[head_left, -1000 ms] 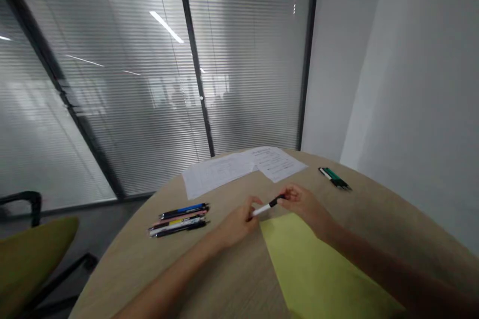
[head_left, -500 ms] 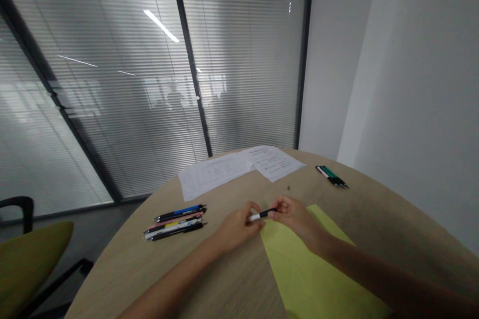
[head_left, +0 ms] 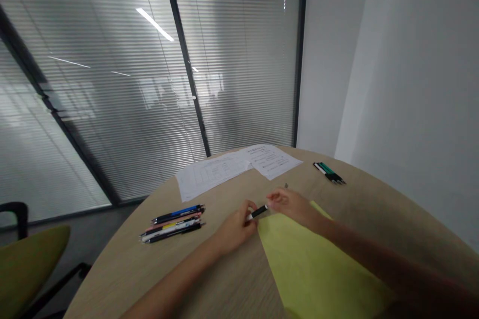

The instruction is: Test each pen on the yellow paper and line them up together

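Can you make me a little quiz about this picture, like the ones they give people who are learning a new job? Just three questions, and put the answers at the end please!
1. True or false: the left hand is holding a pen.

2. Pick one: what colour is the sheet nearest the right hand?
A) Red
B) Yellow
C) Blue

3. Fill in the missing word, near or far: the printed papers lie towards the ____ edge of the table.

Key:
1. True
2. B
3. far
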A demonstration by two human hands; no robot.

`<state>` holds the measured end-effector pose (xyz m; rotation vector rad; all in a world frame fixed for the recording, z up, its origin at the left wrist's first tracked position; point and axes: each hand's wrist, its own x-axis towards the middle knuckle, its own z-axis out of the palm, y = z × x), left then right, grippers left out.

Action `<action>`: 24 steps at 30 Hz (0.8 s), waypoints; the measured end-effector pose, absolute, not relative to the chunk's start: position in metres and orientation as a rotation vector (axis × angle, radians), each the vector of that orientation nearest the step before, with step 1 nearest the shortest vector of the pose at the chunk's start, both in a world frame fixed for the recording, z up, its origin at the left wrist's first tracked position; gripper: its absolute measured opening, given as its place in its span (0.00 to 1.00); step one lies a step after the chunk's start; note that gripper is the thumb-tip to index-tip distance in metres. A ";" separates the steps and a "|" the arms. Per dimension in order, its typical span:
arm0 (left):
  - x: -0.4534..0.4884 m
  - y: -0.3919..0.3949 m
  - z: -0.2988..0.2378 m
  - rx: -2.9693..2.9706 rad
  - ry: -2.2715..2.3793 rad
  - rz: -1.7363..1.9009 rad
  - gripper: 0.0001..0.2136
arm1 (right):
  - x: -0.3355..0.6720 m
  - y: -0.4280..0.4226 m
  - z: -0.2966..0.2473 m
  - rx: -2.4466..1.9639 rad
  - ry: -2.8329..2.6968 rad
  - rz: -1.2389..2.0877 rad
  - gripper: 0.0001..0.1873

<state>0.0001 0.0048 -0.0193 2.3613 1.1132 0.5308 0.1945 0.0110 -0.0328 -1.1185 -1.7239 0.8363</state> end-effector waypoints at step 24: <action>-0.011 0.019 -0.036 2.484 1.238 0.532 0.07 | 0.243 0.063 -0.064 -1.364 -1.660 0.604 0.09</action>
